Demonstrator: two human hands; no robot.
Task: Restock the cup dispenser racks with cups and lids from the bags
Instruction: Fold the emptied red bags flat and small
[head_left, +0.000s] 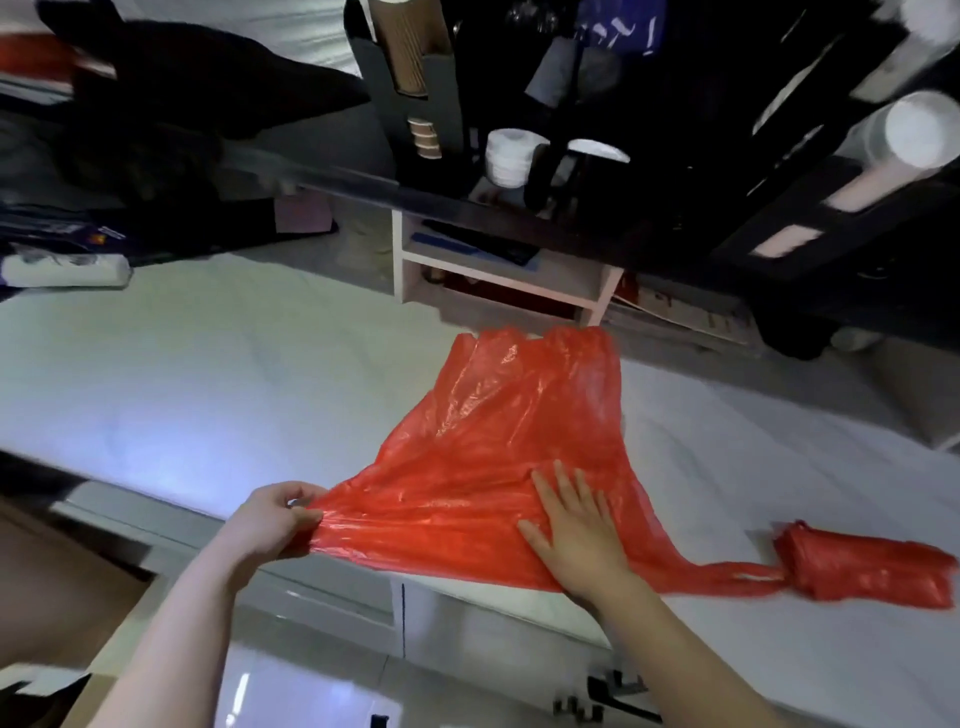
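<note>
White table (208, 374), left hand (270, 519) pinching red bag (493, 441)

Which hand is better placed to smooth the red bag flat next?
Probably the right hand, which lies flat and open on the red bag; the left hand is pinching the bag's edge.

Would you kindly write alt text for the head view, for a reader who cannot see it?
A person smooths a flat red plastic bag on a white counter: the left hand pinches one corner, the right hand presses flat on it. A second, bunched red bag lies to the right; black dispenser racks with cups stand behind.
</note>
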